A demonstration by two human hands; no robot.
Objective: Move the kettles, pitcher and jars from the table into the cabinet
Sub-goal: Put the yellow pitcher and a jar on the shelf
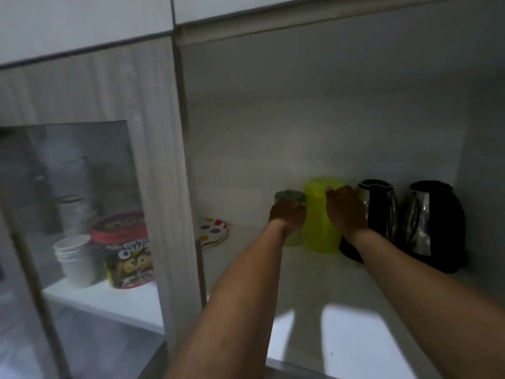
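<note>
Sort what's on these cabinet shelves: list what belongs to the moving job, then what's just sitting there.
Belongs to the job:
green pitcher
jar under the left hand
two kettles

Just sitting there:
spotted plates
white cups
cereal tub

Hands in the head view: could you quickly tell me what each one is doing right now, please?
Left hand: closed around the green-lidded jar.
Right hand: open, palm against the yellow-green pitcher, not gripping.
</note>
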